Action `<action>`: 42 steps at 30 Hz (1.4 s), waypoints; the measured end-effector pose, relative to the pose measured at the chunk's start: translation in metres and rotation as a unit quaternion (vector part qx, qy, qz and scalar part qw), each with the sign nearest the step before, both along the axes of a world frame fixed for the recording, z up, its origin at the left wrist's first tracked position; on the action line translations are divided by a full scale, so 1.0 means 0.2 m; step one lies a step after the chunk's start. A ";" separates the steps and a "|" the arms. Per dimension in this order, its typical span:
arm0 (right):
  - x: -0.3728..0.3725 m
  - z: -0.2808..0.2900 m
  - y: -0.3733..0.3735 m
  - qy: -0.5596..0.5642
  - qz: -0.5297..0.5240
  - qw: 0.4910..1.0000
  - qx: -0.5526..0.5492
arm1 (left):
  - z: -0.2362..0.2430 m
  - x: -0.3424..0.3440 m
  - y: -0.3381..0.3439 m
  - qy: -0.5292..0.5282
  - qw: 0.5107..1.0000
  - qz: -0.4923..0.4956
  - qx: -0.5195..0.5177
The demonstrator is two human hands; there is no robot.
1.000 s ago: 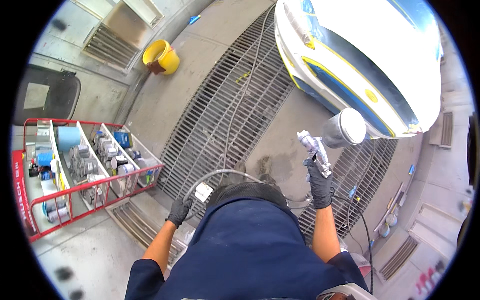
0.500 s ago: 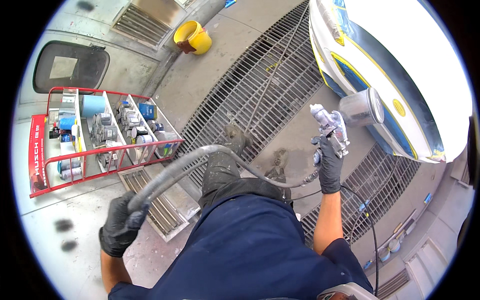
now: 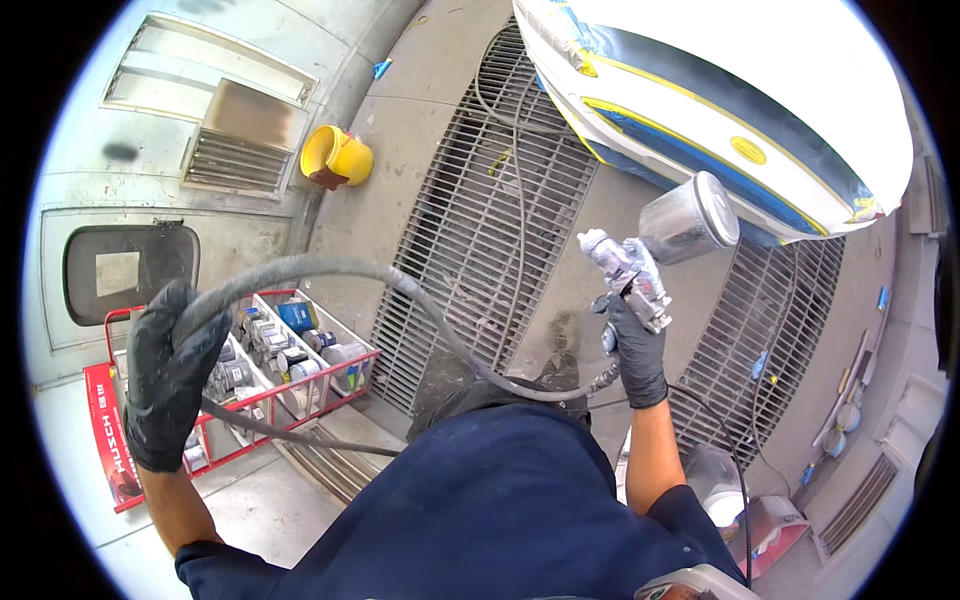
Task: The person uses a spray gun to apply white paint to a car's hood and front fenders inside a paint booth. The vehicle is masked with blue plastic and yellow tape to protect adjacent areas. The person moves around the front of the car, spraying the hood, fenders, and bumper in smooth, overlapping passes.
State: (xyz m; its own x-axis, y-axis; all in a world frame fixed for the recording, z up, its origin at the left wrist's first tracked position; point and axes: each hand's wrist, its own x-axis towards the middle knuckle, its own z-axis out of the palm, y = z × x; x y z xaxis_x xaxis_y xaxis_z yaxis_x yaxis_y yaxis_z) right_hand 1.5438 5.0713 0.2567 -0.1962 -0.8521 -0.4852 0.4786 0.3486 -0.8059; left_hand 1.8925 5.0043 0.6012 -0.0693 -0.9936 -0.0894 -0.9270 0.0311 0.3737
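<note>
Clock directions are read from the centre of the view, unless a hand is named.

Containers: a red-framed rack (image 3: 310,398) at 8 to 9 o'clock holds cans and a blue tin (image 3: 297,317) between white dividers; the left hand (image 3: 165,390) hides part of it. A yellow bucket (image 3: 350,160) stands between 10 and 11 o'clock, a brown piece (image 3: 328,180) at its rim; what lies deeper inside cannot be made out. A clear tub (image 3: 710,475) sits at 4 o'clock, its contents indistinct. The lidded grey cup (image 3: 680,222) is mounted on the spray gun (image 3: 632,280); its fill cannot be determined.

Grip: the gloved right hand (image 3: 640,350) is closed around the handle of the spray gun. From that hand, the nozzle lies at 11 o'clock, the cup at 1 o'clock and the hose joint at 8 o'clock. The gloved left hand, raised, holds the grey hose (image 3: 400,280) between thumb and fingers; the hose arcs across to the gun. A masked white bumper (image 3: 690,110) occupies 2 o'clock. The cup overlaps its lower edge in view; any gap cannot be judged.
</note>
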 end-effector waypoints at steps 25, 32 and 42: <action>0.66 0.22 -0.32 0.097 -0.393 0.914 0.017 | -1.32 0.74 -1.90 0.063 0.954 -0.290 0.051; 0.63 0.23 -0.23 0.107 -0.487 0.866 -0.039 | -1.98 0.41 -2.36 0.028 0.930 -0.181 0.319; 0.49 0.28 -0.06 0.097 -0.631 0.769 0.030 | -2.06 -0.01 -2.55 -0.059 0.918 -0.226 0.320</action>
